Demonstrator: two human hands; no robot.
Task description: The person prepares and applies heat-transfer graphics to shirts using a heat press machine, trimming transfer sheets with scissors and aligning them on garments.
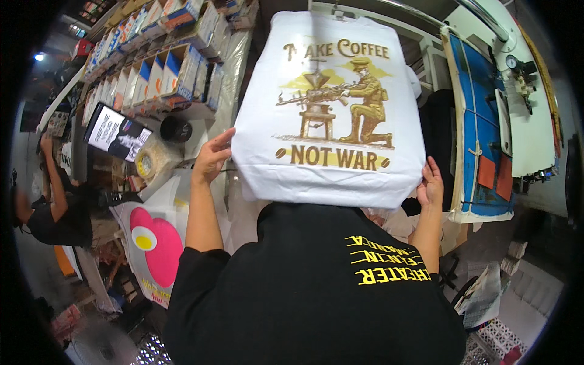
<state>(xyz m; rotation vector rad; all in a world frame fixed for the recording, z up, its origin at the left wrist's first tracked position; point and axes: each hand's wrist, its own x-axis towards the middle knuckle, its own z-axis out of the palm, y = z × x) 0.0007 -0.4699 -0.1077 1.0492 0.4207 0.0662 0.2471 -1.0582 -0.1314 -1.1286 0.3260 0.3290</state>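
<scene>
Both hands gripped a folded white T-shirt by its side edges and held it up flat in front of the person. Fingers of the left hand curled over the shirt's left edge near the lower corner, thumb side toward the camera; the right hand pinched the right edge near the lower right corner, its fingers spread along the cloth. Each hand was closed on the fabric rather than open. The shirt faced the camera with a print in brown and yellow: a kneeling figure in a cap working a machine on a small stand, with lettering above and below. Its lower edge met the top of the person's black T-shirt, which carried yellow lettering on the right side of the chest. Behind the white shirt, at the upper right, stood a blue padded platen on a white press frame with a round gauge. To the left, rows of upright boxed packets lined a plastic-covered table, with a black cap-like round object and a roll of tape nearby. A white bag with a pink shape and a fried-egg design lay lower left. Another person in a dark top stood at the far left edge, one arm raised.
</scene>
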